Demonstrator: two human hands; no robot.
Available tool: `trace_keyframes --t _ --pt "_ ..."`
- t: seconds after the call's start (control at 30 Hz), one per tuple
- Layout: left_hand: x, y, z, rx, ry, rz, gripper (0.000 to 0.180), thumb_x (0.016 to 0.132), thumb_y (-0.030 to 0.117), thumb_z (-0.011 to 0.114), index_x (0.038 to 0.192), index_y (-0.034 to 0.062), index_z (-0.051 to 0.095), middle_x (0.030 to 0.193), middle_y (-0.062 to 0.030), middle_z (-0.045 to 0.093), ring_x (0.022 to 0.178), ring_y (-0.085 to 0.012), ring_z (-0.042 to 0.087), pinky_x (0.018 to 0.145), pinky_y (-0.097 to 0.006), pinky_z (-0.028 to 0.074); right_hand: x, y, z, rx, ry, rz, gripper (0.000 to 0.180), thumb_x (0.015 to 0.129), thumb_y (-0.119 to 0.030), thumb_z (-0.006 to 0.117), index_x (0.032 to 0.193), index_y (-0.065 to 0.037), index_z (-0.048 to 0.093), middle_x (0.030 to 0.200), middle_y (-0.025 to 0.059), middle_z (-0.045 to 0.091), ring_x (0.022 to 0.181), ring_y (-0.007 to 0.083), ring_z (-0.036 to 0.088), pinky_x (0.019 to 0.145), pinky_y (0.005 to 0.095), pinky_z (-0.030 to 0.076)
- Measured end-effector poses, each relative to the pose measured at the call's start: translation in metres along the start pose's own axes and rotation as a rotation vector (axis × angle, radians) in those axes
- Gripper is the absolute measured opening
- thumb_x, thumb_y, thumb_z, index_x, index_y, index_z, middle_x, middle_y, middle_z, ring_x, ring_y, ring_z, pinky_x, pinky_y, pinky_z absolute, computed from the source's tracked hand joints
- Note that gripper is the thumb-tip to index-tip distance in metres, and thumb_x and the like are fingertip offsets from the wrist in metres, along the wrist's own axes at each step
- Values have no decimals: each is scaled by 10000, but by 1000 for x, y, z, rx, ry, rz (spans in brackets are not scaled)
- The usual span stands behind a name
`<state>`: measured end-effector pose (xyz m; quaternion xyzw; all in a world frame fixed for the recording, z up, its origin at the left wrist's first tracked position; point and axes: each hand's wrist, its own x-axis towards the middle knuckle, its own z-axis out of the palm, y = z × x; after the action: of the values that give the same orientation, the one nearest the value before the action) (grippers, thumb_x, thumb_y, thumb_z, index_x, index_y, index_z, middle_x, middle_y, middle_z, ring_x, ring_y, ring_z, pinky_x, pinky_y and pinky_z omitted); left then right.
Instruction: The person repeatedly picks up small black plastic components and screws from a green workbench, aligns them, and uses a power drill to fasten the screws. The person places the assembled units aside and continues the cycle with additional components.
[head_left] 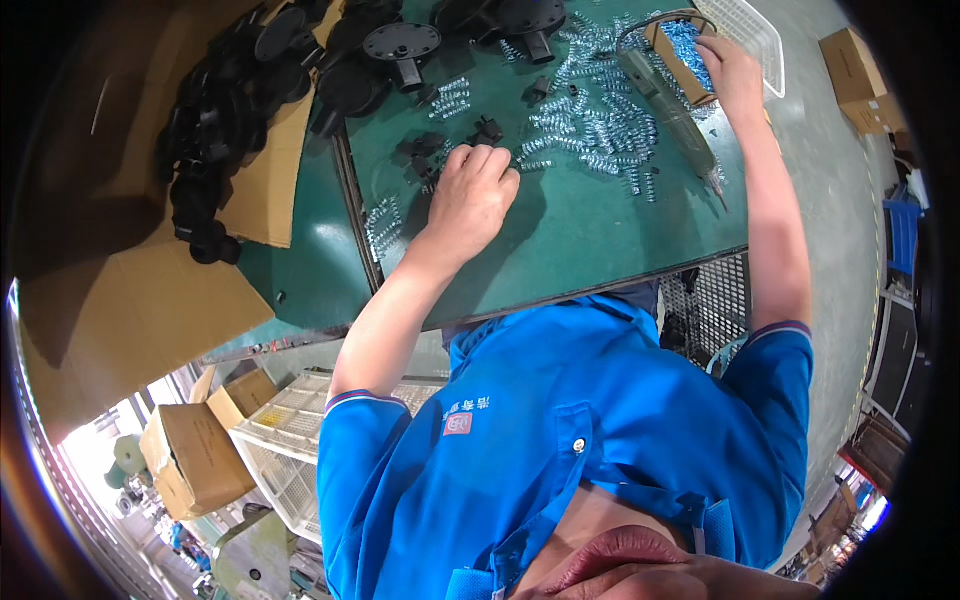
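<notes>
My left hand (474, 198) is over the green worktable (590, 245), its fingers curled down beside small black plastic parts (487, 131). What those fingers hold, if anything, is hidden under them. On the far right, my right hand (735, 82) reaches to a small cardboard box (680, 66) full of bluish screws (683, 42). Its fingers bend over the box's edge, and their tips are too small to read. Close to this box lies a dark green electric screwdriver (665, 112), its bit pointing toward me. Metal springs (600, 125) spread in a loose pile between my hands.
Round black plastic housings (402, 45) stand along the far edge. More black parts (205, 150) fill a large open carton (130, 310) at left. Small spring groups (383, 225) lie near the table seam. A white plastic basket (745, 40) sits beyond the screw box.
</notes>
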<state>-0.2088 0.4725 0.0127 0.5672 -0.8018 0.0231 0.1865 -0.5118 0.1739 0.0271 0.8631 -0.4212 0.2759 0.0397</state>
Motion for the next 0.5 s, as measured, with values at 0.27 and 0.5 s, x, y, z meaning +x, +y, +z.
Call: trace_keyframes --t 0.27,0.5 --pt "46 -26 7 -276 223 -281 253 769 24 751 982 20 615 860 -129 666 786 -317 659 712 -389 537 -120 -47 -60 359 -28 410 135 861 -87 711 985 -37 732 865 77 670 764 154 642 695 270 495" --pt "128 -34 44 -126 -57 -514 269 766 231 780 877 37 631 890 -159 687 895 -361 656 777 -455 502 -193 -49 -74 535 187 557 149 830 -5 731 978 -19 742 866 66 678 780 126 633 711 238 486"
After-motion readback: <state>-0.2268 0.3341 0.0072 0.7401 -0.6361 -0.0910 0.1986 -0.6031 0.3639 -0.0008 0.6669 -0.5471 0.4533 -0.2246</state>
